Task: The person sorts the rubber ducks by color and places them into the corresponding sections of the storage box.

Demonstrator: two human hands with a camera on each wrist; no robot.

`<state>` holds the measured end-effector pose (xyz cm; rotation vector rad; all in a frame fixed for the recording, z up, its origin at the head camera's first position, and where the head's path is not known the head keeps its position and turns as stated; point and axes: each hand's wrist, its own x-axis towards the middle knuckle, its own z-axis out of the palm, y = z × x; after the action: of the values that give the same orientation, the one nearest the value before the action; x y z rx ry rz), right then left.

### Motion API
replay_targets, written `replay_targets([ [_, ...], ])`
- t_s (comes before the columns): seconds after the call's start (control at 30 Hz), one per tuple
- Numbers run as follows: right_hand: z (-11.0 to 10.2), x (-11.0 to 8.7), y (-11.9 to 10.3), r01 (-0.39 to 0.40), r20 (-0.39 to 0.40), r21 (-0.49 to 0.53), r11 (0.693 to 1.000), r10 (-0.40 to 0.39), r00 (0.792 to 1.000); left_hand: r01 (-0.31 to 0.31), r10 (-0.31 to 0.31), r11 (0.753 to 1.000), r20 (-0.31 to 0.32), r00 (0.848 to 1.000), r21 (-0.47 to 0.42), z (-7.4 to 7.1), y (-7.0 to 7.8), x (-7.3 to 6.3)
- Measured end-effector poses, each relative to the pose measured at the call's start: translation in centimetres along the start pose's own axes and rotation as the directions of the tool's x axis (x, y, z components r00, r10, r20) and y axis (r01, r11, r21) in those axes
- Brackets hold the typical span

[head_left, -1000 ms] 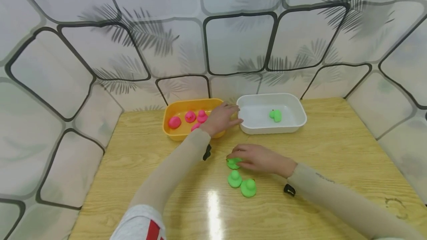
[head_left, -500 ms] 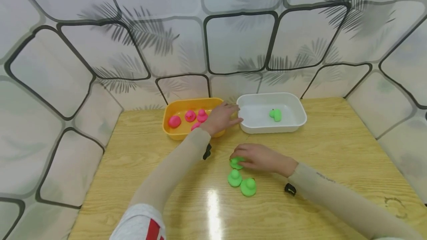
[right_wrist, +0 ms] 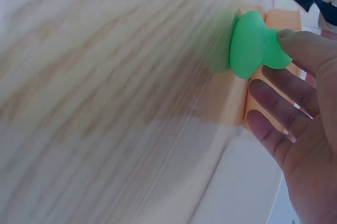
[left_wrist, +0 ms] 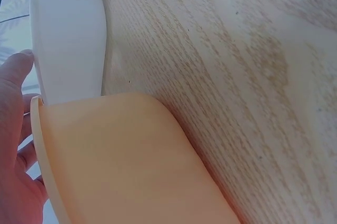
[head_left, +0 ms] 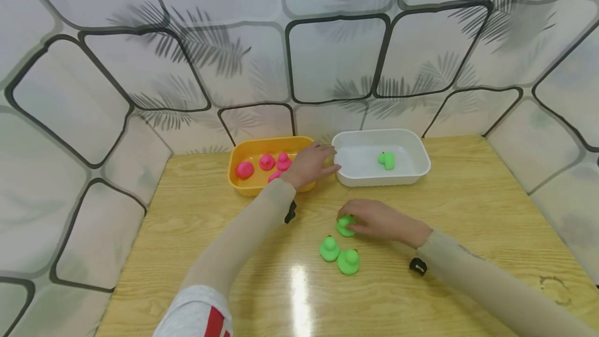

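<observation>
My right hand [head_left: 381, 221] pinches a green rubber duck [head_left: 346, 225] between thumb and fingers, low over the wooden table. In the right wrist view the thumb presses on the head of that duck [right_wrist: 251, 45], while the other fingers spread below it. Two more green ducks [head_left: 329, 249] stand side by side just in front. My left hand [head_left: 311, 164] lies across the right end of the orange tub [head_left: 252, 190], its fingers extended to the left rim of the white tub [head_left: 381, 180]. Its thumb [left_wrist: 20, 69] shows at the white rim in the left wrist view.
Several pink rubber ducks [head_left: 267, 163] sit in the orange tub, partly hidden by my left hand. One green duck [head_left: 387, 160] lies in the white tub. Both tubs stand at the back of the wooden table [head_left: 187, 233], near the patterned wall [head_left: 334, 61].
My right hand has shifted right with the green duck, away from the two other green ducks. The left hand has stayed in place at the tubs.
</observation>
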<state>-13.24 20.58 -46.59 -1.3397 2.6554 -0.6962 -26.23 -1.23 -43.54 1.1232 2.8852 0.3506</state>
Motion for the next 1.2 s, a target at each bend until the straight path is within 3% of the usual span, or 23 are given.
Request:
replay_targets([
  [0.37, -0.8, -1.7, 1.4, -0.015, -0.027, -0.031, 0.999, 0.014, 1.000, -0.013, 0.013, 1.000, -0.012, 1.000, -0.005, 0.1, 0.0, 0.0],
  [0.8, -3.6, -3.6, 2.7, -0.130, -0.073, -0.036, 0.991, 0.127, 0.989, -0.009, 0.009, 1.000, 0.000, 1.000, 0.008, 0.0, 0.0, 0.0],
  [1.0, -5.1, -4.2, 2.9, -0.130, -0.120, -0.063, 0.990, 0.121, 0.985, -0.009, 0.009, 1.000, 0.011, 1.000, 0.005, -0.1, 0.0, 0.0],
  [1.2, -6.4, -4.2, 3.3, -0.084, -0.193, -0.111, 0.990, 0.061, 0.979, -0.013, 0.013, 1.000, 0.004, 1.000, 0.002, 0.0, -0.1, 0.1],
])
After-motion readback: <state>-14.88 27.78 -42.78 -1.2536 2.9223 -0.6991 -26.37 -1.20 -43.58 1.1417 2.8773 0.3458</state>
